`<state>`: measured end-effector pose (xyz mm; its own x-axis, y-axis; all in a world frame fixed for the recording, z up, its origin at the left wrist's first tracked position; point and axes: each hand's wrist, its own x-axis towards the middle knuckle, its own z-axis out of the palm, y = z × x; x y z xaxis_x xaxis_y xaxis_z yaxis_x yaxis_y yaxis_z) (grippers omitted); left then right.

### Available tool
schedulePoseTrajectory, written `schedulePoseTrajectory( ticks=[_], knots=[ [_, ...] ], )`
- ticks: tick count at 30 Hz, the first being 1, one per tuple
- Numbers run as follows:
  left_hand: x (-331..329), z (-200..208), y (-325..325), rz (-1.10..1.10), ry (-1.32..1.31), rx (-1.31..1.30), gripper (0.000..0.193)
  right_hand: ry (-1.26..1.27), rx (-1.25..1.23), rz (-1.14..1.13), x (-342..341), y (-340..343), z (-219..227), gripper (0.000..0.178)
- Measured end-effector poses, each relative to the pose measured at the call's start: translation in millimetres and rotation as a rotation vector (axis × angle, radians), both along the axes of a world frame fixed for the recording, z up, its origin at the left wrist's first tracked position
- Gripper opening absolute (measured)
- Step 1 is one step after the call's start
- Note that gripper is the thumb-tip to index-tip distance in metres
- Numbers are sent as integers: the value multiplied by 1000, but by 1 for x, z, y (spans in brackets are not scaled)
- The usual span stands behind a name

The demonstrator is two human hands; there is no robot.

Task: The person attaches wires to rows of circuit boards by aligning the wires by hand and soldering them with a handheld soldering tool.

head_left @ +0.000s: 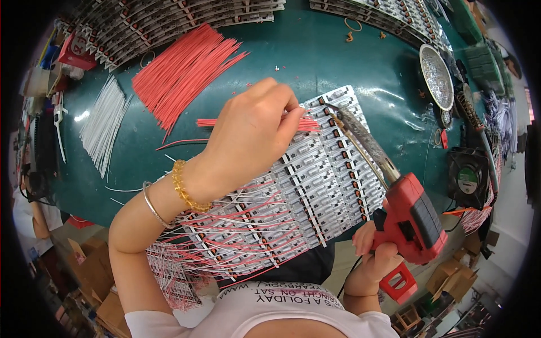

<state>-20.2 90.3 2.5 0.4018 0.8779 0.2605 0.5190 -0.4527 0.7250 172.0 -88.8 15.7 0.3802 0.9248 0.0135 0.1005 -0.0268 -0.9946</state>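
My left hand (253, 121) is closed, thumb and forefinger pinched together, above the far part of a panel of light-grey modules (307, 194). A small bundle of red wires (309, 125) sticks out on both sides of this hand; its fingers hide the middle. My right hand (375, 253) grips a red and black soldering gun (414, 217) at the panel's right side. The gun's long metal tip slants to the panel's far edge, just right of my left fingertips. Red and white wires (242, 219) trail from the panel's near left rows.
On the green table (265, 53) lie a big pile of red wires (186, 70) and a smaller pile of white wires (104, 124). More module panels (152, 28) stand along the back. At right are a metal dish (437, 76) and a black fan (469, 177).
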Motion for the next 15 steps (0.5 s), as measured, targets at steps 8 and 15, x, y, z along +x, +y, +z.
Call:
schedulePoseTrajectory(
  ticks=[8, 15],
  knots=[
    [1, -4, -1, 3, 26, 30, 10, 66, -46, -14, -4, 5, -1, 71],
    [2, -5, -1, 15, 26, 38, 10, 63, -84, -32, -6, 6, 1, 60]
  ],
)
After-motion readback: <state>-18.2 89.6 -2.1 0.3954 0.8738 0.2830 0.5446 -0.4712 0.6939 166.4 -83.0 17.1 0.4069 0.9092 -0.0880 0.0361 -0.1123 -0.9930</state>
